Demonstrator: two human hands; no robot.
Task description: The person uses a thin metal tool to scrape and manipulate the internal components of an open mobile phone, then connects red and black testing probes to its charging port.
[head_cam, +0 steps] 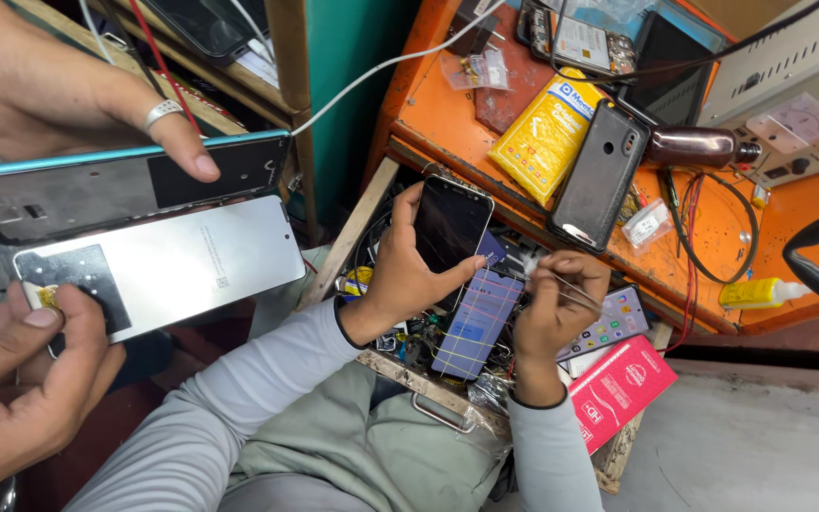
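My left hand (59, 90), a ring on one finger, rests on a teal-edged phone frame (87, 194) at the upper left and presses a fingertip on its dark inner face. Just below it, my right hand (21, 379) grips the end of a silver display panel (201, 256), thumb on the small gold flex connector. The panel lies alongside the frame, nearly touching it. A co-worker in grey sleeves sits in the middle, one hand (400, 275) holding a black phone (449, 223), the other hand (556, 308) pinching thin tweezers.
An orange workbench (713, 237) carries a yellow packet (547, 133), a black phone case (599, 175), a brown bottle, wires, a yellow glue tube (760, 292) and a grey power supply (798, 85). An open drawer holds several phones and a red packet (623, 389).
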